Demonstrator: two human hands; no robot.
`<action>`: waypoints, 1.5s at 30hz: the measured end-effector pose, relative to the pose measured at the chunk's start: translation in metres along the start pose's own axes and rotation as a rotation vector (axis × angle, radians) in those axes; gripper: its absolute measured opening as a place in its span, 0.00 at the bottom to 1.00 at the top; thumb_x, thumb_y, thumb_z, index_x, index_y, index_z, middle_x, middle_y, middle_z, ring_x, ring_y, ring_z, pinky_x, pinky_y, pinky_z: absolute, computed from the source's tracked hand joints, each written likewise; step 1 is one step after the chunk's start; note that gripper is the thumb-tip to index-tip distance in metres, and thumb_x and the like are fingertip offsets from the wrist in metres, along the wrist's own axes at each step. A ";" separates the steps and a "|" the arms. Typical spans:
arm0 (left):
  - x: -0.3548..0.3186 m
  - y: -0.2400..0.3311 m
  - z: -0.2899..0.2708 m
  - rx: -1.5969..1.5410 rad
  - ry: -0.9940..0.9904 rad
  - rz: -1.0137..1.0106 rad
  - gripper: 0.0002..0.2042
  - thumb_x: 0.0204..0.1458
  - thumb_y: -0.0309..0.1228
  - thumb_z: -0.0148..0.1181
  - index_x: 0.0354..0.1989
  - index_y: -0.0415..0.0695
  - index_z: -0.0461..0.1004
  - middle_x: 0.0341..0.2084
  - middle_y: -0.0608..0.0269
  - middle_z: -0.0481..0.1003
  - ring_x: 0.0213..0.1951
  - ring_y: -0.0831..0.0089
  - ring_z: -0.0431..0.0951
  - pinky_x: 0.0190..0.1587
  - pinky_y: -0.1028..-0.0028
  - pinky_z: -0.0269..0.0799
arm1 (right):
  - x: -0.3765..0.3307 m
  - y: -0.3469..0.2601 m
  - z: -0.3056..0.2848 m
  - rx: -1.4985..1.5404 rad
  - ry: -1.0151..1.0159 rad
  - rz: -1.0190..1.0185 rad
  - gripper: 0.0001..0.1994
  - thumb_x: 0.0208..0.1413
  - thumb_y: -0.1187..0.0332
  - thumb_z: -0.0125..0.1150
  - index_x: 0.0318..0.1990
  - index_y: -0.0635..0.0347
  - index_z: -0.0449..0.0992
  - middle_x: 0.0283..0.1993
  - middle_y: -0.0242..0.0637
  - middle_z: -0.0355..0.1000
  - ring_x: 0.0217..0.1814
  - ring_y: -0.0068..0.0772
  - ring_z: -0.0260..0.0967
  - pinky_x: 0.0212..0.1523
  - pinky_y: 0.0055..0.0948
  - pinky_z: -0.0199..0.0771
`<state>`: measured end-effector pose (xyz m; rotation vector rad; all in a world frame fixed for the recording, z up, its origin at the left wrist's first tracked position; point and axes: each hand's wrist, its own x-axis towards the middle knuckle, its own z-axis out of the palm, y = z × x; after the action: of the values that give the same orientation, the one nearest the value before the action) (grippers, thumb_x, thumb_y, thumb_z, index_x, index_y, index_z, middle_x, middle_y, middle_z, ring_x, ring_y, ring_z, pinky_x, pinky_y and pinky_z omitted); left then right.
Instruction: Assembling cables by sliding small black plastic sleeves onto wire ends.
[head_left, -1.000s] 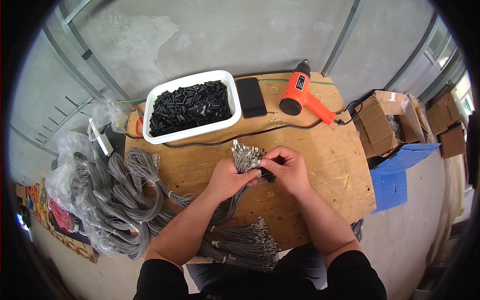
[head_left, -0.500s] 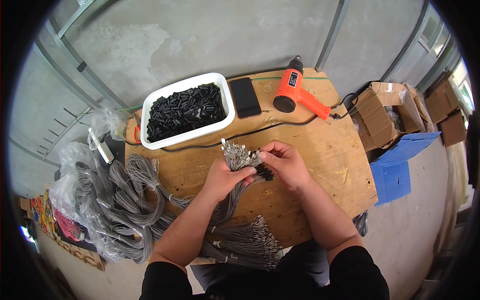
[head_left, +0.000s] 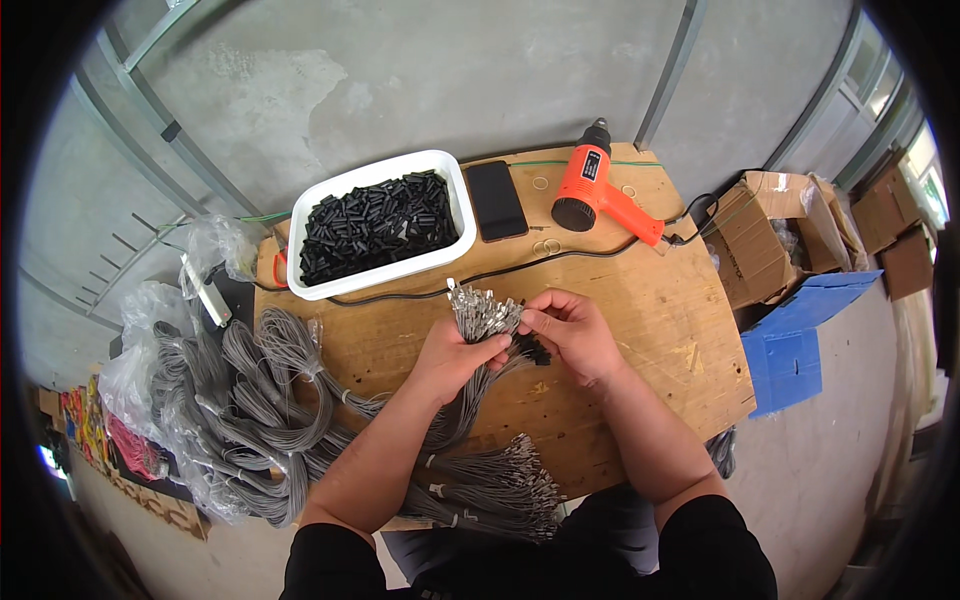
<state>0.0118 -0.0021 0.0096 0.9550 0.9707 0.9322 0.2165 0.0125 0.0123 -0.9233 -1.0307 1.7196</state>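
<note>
My left hand (head_left: 455,355) is closed round a bundle of grey cables (head_left: 484,316), whose silvery connector ends fan out above the fingers. At the right side of that bundle, my right hand (head_left: 572,335) pinches with thumb and forefinger at one of the cable ends; the tips hide what exactly lies between them. Several black sleeves (head_left: 533,350) show on cable ends just below the right fingertips. Beyond my hands, a white tub (head_left: 385,274) holds a heap of short black tubes (head_left: 375,225). More grey cables (head_left: 500,485) with metal ends lie near the table's front edge.
An orange heat gun (head_left: 600,190) and a black phone (head_left: 496,200) lie at the back of the wooden table (head_left: 640,400). A black cord (head_left: 480,270) crosses it. Coiled grey cables (head_left: 255,390) pile up at left. Cardboard (head_left: 745,240) and blue boxes (head_left: 785,365) stand at right.
The view has shifted slightly, moving the table items a little right and down. Both hands stay at the bundle, the right fingers still pinching at its right side.
</note>
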 end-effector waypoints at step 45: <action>0.004 -0.005 -0.006 -0.031 0.007 0.081 0.04 0.57 0.24 0.64 0.36 0.37 0.77 0.25 0.67 0.75 0.25 0.80 0.73 0.27 0.77 0.69 | 0.004 -0.006 -0.005 0.310 0.123 0.096 0.06 0.64 0.79 0.53 0.45 0.65 0.74 0.42 0.43 0.78 0.39 0.32 0.78 0.39 0.22 0.82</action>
<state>0.0080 0.0019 0.0027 0.9711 0.9260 1.0160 0.2222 0.0187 0.0154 -0.8755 -0.6258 1.8139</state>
